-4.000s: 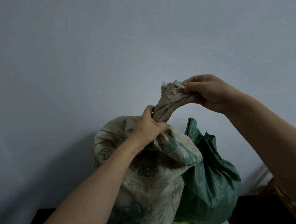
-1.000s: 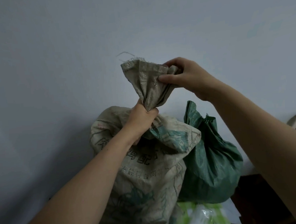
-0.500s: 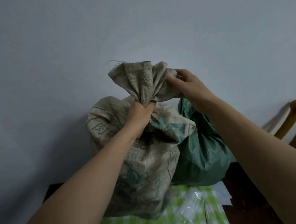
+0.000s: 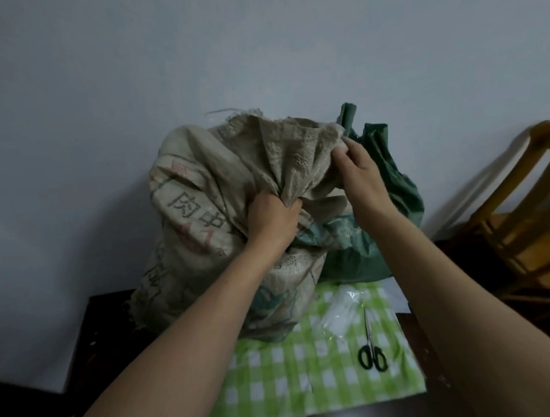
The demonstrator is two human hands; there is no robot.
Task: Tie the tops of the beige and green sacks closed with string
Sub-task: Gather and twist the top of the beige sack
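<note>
Neck of beige sack (image 4: 203, 212) is bunched in the left hand (image 4: 272, 218), grip clamped round it; we judge this keeps the mouth gathered for string. The right hand (image 4: 357, 169) pinches the flared top edge, grip closed on cloth, probably to fold it in. Sack stands on the desk (image 4: 98, 329); green sack (image 4: 393, 183) touches it behind-right. Scissors (image 4: 371, 346) lie near, handy for cutting. We see no string in either hand.

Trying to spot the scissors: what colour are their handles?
Black, seen best in the head view: the scissors lie on the green-checked cloth.
</note>
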